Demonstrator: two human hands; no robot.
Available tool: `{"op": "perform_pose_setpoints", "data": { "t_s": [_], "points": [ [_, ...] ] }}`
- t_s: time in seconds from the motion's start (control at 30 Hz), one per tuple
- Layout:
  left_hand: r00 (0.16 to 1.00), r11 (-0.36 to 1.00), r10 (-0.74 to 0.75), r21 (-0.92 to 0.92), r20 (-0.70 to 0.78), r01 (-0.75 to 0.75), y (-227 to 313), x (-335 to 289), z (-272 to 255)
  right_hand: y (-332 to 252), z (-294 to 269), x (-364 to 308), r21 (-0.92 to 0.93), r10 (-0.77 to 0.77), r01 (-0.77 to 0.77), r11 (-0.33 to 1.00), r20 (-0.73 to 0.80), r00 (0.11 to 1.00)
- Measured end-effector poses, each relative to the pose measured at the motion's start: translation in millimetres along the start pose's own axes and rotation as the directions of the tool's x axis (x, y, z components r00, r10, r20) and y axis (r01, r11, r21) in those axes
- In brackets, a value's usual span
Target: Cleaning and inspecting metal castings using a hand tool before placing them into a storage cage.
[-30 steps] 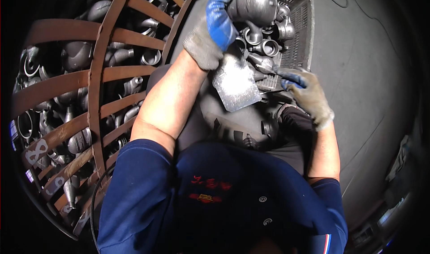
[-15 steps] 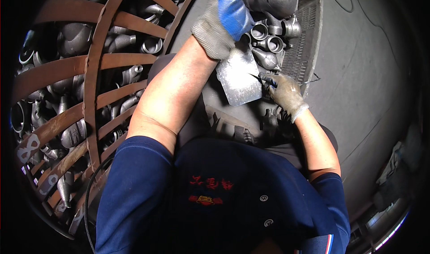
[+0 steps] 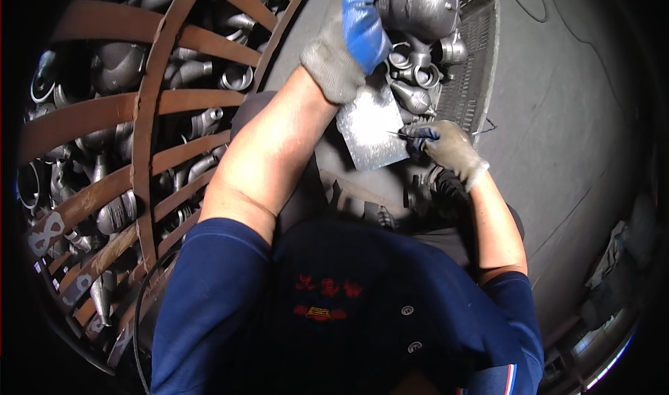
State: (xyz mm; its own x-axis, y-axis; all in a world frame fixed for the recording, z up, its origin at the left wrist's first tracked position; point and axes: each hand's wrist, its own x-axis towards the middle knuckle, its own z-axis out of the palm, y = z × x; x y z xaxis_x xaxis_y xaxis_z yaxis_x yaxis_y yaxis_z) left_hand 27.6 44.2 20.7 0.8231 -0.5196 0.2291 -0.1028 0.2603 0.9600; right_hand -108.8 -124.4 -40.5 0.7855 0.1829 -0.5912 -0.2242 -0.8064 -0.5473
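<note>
My left hand (image 3: 364,29), in a blue and grey work glove, is closed on a large rounded dark grey metal casting (image 3: 423,6) at the top, above the crate; its fingertips are partly hidden. My right hand (image 3: 446,148), in a similar glove, is pinched around a thin dark pointed tool (image 3: 398,134) whose tip lies over a shiny flat metal sheet (image 3: 375,127). The tool's exact kind I cannot make out. Just beyond that hand, smaller castings (image 3: 412,97) with ring-shaped openings sit in a grey slatted plastic crate (image 3: 481,60).
To the left stands a rusty metal-strip cage (image 3: 143,137) filled with grey castings (image 3: 115,210). Dark metal parts (image 3: 418,193) lie between my legs. A thin cable (image 3: 536,12) runs over the grey floor (image 3: 564,137) at the far right.
The large casting has turned in my left hand and shows a smoother rounded side. My right hand has shifted slightly down and right, and the pointed tool now lies flatter.
</note>
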Motion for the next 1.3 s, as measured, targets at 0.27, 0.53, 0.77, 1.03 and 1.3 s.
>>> {"op": "perform_pose_setpoints", "data": {
  "t_s": [0.27,0.53,0.77,1.03,1.3],
  "points": [
    [0.942,0.61,-0.311,-0.734,0.127,0.3,0,-6,9,-17,-74,-58,0.871,-0.117,0.286,0.399,-0.262,0.958],
    [0.881,0.675,-0.468,-0.614,0.07,0.408,-31,-10,22,-26,-70,-59,0.624,-0.04,0.533,0.572,-0.628,0.778],
    [0.855,0.663,-0.497,-0.57,0.15,0.485,-28,-7,28,-16,-70,-59,0.342,-0.135,0.514,0.786,-0.718,0.683],
    [0.857,0.676,-0.499,-0.56,0.132,0.479,-26,-11,30,-13,-64,-66,-0.148,-0.311,0.312,0.938,-0.758,0.573],
    [0.869,0.794,-0.488,-0.371,0.082,0.481,-18,-12,25,-17,-66,-72,-0.311,-0.381,0.221,0.924,-0.738,0.557]
  ]
}}
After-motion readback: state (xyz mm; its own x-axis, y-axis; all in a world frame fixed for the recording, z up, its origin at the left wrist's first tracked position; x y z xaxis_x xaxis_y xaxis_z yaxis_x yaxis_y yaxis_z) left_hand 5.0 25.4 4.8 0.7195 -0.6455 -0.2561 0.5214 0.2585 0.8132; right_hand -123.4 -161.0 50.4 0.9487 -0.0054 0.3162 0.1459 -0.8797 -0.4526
